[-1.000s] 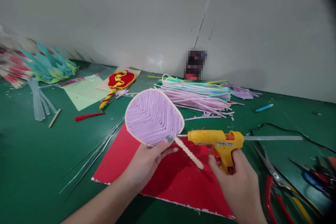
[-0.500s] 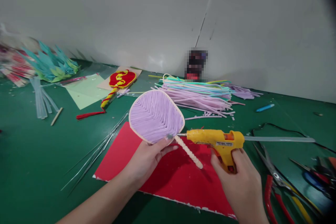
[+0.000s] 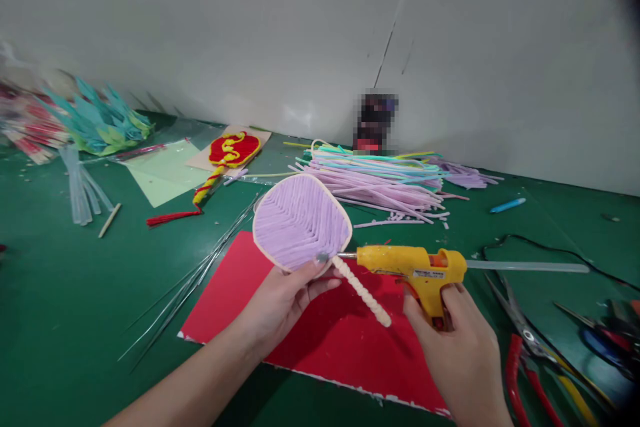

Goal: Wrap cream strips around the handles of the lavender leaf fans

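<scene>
A hand fan of purple pipe cleaners with a cream rim and a twisted cream handle tilts above the red board. My left hand pinches its lower edge, thumb on the front by the handle's top; the other fingers are partly hidden behind. My right hand is wrapped round the grip of a yellow hot glue gun. Its metal nozzle points left, at the spot where fan and handle meet, close to my left thumb. A clear glue stick juts from the gun's back.
Behind the fan lies a pile of pastel pipe cleaners. A red and yellow fan lies back left, near spare glue sticks. Thin wires lie left of the board. Scissors and red-handled pliers are at right.
The fan has turned slightly, its head shifting a little right and its handle end a little lower right. The glue stick shows slightly shorter behind the gun. Both hands keep their grips.
</scene>
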